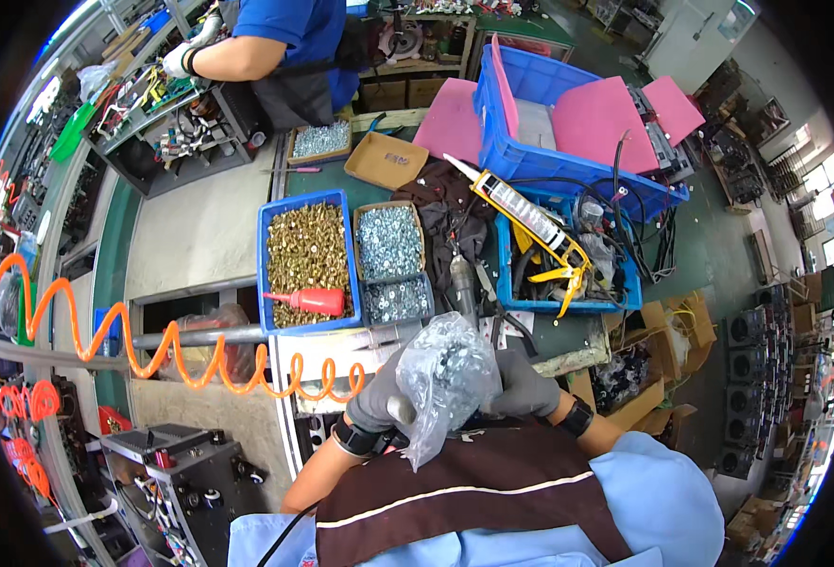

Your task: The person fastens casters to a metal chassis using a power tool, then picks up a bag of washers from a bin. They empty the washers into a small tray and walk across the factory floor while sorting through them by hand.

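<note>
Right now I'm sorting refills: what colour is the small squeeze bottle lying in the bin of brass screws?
Red; the squeeze bottle shows best in the head view.

Both hands wear grey knit gloves: the left hand [379, 402] and the right hand [523, 386]. A black strap circles each wrist, the left one wider, like a cuff. The forearms are bare. A light blue short-sleeved shirt covers the shoulders. Over it lies a dark brown apron with a thin white stripe running across its upper part.
</note>
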`<state>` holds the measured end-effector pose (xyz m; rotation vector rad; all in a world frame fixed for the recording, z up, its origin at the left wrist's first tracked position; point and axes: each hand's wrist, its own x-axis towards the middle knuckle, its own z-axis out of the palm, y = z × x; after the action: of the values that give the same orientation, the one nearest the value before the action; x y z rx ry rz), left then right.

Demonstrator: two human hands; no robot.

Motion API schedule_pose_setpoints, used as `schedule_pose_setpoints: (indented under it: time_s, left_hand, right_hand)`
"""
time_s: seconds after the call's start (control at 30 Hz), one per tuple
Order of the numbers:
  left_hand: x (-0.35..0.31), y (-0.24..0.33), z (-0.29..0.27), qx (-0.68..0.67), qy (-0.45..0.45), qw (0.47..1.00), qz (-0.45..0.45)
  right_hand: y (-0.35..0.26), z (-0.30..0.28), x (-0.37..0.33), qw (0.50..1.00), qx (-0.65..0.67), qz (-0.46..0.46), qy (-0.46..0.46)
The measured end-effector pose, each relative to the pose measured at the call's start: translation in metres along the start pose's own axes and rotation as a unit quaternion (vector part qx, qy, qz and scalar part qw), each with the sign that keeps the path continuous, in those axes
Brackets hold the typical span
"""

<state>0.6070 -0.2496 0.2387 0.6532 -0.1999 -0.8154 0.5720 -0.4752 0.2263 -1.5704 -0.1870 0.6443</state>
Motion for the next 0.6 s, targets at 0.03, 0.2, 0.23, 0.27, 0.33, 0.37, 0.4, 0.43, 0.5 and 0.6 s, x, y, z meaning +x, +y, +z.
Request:
schedule_pose_setpoints:
  time_s: [0.03,0.2,0.23,0.27,0.33,0.37,0.4,0.43,0.5,0.6]
  left_hand:
    - [-0.005,-0.002,0.004,0.05,0.021,0.999,0.001]
    - [-0.035,-0.02,0.016,0.09,0.094,0.991,0.036]
    - [-0.037,-0.014,0.027,0.102,0.076,0.991,0.029]
    - [-0.04,-0.011,0.034,0.105,0.073,0.992,0.024]
    - [-0.052,-0.011,0.043,0.128,0.05,0.987,0.078]
    - [-0.061,-0.021,0.033,0.173,0.049,0.979,0.093]
    - [-0.07,-0.022,0.034,0.176,0.042,0.98,0.086]
    - [-0.079,-0.022,0.037,0.246,0.012,0.966,0.076]
    - [-0.097,-0.02,0.037,0.385,-0.067,0.915,0.095]
    - [-0.137,-0.025,0.048,0.623,-0.01,0.78,0.06]
  right_hand:
    - [0.009,0.005,-0.005,1.0,-0.003,-0.015,-0.007]
    - [0.028,0.029,-0.021,0.993,-0.077,-0.088,-0.001]
    - [0.031,0.034,-0.026,0.996,-0.064,-0.066,-0.008]
    - [0.033,0.041,-0.031,0.998,-0.051,-0.044,-0.013]
    - [0.03,0.059,-0.042,0.999,-0.014,-0.045,-0.002]
    - [0.03,0.068,-0.047,0.998,-0.038,-0.049,-0.002]
    - [0.031,0.076,-0.051,0.997,-0.063,-0.054,0.0]
    - [0.037,0.088,-0.059,0.999,0.034,-0.029,0.021]
    - [0.047,0.108,-0.073,0.997,0.063,-0.003,0.037]
    - [0.065,0.151,-0.094,0.987,0.136,0.03,0.077]
